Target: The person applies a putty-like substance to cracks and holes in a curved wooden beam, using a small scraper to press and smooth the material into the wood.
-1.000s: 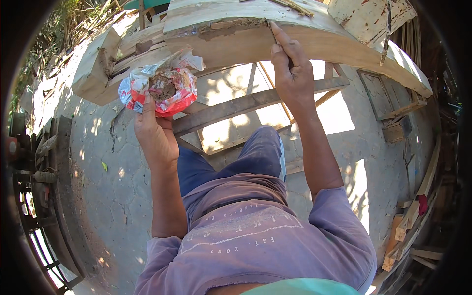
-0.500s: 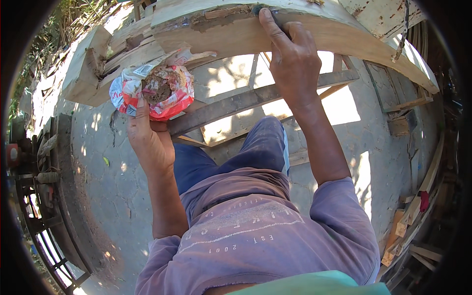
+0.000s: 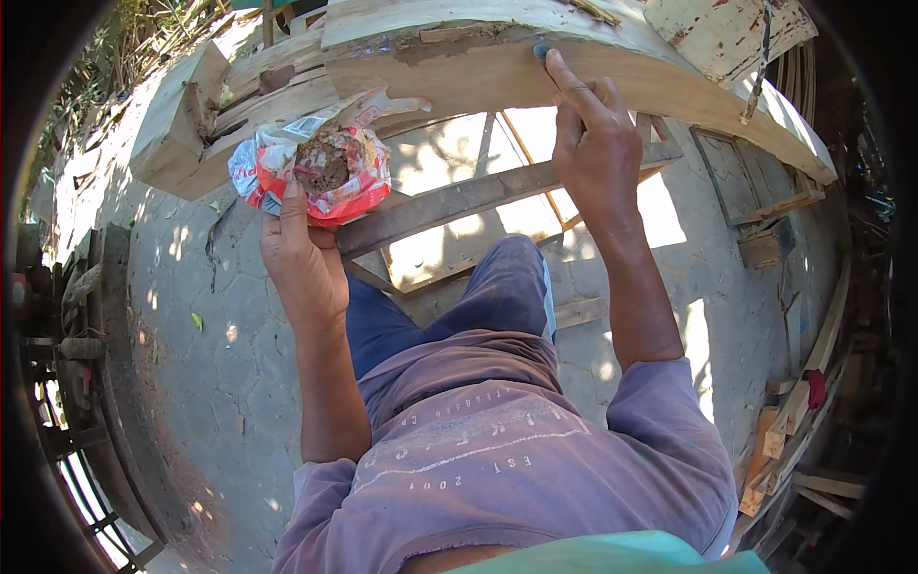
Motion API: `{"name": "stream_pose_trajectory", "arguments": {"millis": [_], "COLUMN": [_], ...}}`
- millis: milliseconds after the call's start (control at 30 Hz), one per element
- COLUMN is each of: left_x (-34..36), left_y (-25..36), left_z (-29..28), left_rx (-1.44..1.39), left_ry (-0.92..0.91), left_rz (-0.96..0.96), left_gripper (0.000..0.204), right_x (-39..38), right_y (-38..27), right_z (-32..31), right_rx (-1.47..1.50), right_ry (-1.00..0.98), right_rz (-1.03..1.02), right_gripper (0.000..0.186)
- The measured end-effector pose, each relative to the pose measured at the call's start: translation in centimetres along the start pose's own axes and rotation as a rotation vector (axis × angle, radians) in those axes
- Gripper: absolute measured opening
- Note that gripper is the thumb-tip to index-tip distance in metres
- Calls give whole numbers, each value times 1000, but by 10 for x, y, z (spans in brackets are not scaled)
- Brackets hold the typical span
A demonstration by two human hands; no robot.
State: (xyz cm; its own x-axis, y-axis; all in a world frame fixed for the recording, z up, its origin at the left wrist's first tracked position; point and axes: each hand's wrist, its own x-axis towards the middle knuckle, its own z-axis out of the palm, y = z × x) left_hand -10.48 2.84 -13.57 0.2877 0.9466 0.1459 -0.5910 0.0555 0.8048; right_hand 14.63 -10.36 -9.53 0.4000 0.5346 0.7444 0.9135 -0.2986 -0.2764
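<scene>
My left hand [image 3: 308, 263] pinches the near edge of a crumpled red and white plastic bag [image 3: 361, 196]. Brown, lumpy paste [image 3: 323, 163] shows in its opened top. Ahead lies a thick, pale curved wooden beam [image 3: 660, 91], with a rough brown smear of filler [image 3: 449, 40] along its near edge. My right hand [image 3: 604, 143] is closed, index finger stretched forward along a thin dark tool [image 3: 542, 54] that looks like a small scraper blade. Its bluish tip is at the beam's face, right of the smear; most of it is hidden by the fingers.
A notched wooden block [image 3: 177, 129] joins the beam at the left. Below the beam stands a wooden frame with a dark rail [image 3: 459, 198]. A rust-spotted pale panel [image 3: 732, 33] sits at the upper right. Timber offcuts [image 3: 789, 430] lie along the right, dark machinery [image 3: 81, 349] at the left.
My right hand has moved right and slightly down along the beam with the tool, away from the filler smear. The left hand still holds the bag; the whole view has shifted slightly.
</scene>
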Motion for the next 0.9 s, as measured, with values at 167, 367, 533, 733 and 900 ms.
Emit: {"name": "stream_pose_trajectory", "arguments": {"millis": [167, 367, 533, 733, 900], "left_x": [2, 1, 3, 1, 0], "left_y": [-2, 1, -4, 0, 0], "left_z": [-5, 2, 3, 5, 5], "left_rx": [6, 11, 50, 52, 68], "left_ry": [-32, -4, 32, -3, -2], "left_rz": [-30, -11, -17, -11, -10], "left_gripper": [35, 36, 35, 33, 33], "right_x": [8, 8, -7, 2, -1], "right_y": [-1, 16, 3, -9, -6], "right_z": [2, 15, 5, 36, 47], "right_rx": [86, -4, 228, 255, 92], "right_ry": [71, 111, 66, 122, 138], "right_rz": [-39, -99, -15, -91, -134], "right_gripper": [51, 50, 52, 51, 53]}}
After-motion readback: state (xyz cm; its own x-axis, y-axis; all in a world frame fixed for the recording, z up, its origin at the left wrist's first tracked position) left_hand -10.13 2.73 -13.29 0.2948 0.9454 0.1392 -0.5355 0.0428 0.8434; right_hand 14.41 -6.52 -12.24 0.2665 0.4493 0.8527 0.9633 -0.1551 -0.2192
